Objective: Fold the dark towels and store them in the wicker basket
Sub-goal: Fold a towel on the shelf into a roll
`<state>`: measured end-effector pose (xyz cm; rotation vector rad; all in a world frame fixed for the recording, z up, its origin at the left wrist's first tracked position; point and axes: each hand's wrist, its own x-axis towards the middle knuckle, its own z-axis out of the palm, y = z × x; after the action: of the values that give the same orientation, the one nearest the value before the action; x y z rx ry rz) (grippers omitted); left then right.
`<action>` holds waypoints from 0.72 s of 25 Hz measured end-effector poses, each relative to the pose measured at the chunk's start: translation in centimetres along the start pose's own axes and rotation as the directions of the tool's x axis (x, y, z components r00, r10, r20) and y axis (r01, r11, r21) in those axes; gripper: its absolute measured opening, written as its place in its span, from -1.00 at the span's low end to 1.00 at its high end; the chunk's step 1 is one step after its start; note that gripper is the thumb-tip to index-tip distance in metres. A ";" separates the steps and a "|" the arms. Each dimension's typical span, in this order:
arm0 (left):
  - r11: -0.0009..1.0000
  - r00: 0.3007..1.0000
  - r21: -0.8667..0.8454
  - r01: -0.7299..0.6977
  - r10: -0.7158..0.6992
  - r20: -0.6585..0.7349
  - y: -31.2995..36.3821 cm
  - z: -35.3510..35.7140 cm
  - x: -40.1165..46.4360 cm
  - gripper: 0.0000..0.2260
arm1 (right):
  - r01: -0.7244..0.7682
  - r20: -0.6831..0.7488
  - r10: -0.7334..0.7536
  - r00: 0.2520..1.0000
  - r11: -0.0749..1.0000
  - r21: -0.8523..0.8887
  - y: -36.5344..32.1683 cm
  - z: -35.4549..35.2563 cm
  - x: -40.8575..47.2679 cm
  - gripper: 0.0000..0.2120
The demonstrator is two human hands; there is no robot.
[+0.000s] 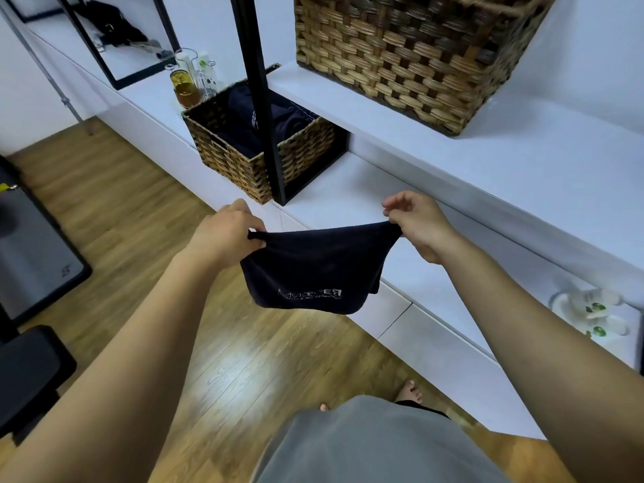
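We hold a dark towel up over the wooden floor. Our left hand and right hand each pinch a top corner with the fingers. A black post stands in front of the small wicker basket, which has dark towels inside. A bigger basket sits on the shelf above.

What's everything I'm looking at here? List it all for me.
Towel: one, dark navy with white lettering, held up between both hands.
Small basket: one, brown wicker, on the low white shelf, dark towels inside.
Large basket: one, brown wicker, on the upper shelf.
Bottles: several, clear and amber, behind the small basket.
Floor: wood.
Left hand: pinches the towel's left corner.
Right hand: pinches the right corner.
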<state>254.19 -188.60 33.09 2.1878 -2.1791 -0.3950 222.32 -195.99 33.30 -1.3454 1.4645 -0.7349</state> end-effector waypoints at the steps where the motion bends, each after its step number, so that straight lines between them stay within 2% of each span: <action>1: 1.000 1.000 0.021 -0.003 0.003 -0.029 0.1 -0.1 0.2 -0.80 | 0.043 0.015 -0.042 0.999 0.998 -0.055 0.0 -0.2 -0.1 -0.82; 4: 0.998 0.992 -0.015 0.057 -0.058 -0.108 0.2 -0.7 0.3 -0.77 | 0.117 0.137 -0.098 0.986 0.984 -0.138 0.0 -0.7 -0.7 -0.89; 6: 0.993 0.985 -0.100 0.057 -0.072 -0.154 0.4 -1.1 0.3 -0.78 | 0.188 0.261 -0.125 0.957 0.954 -0.235 0.1 -0.8 -1.0 -0.81; 7: 0.987 0.984 -0.153 0.039 -0.065 -0.167 0.5 -1.3 0.3 -0.78 | 0.260 0.326 -0.142 0.935 0.898 -0.355 0.3 -0.8 -1.0 -0.79; 9: 0.982 0.984 -0.189 0.004 -0.038 -0.176 0.7 -1.6 0.5 -0.80 | 0.407 0.435 -0.142 0.889 0.681 -0.609 0.7 -0.7 -0.8 -0.86; 10: 0.984 0.985 -0.177 -0.005 -0.025 -0.170 0.6 -1.7 0.6 -0.82 | 0.443 0.454 -0.138 0.880 0.583 -0.681 0.9 -0.7 -0.7 -0.90; 11: 0.986 0.987 -0.164 -0.003 -0.023 -0.156 0.5 -1.7 0.8 -0.84 | 0.447 0.442 -0.145 0.885 0.529 -0.721 1.0 -0.8 -0.6 -0.90; 13: 0.984 0.995 -0.172 0.042 -0.056 -0.077 0.0 -1.7 0.8 -0.80 | 0.413 0.372 -0.188 0.909 0.515 -0.751 1.2 -1.2 -0.3 -0.85; 15: 0.979 0.994 -0.177 0.101 -0.095 0.046 -0.6 -1.6 0.7 -0.71 | 0.393 0.311 -0.241 0.920 0.549 -0.737 1.5 -2.0 0.1 -0.80; 18: 0.993 0.995 -0.085 0.077 -0.071 0.076 -0.9 -1.1 0.8 -0.83 | 0.380 0.247 -0.292 0.924 0.619 -0.688 1.9 -3.0 0.3 -0.76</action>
<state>255.29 -189.54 33.83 2.2466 -2.0761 -0.5708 218.89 -196.45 32.45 -2.2940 1.4825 -0.2645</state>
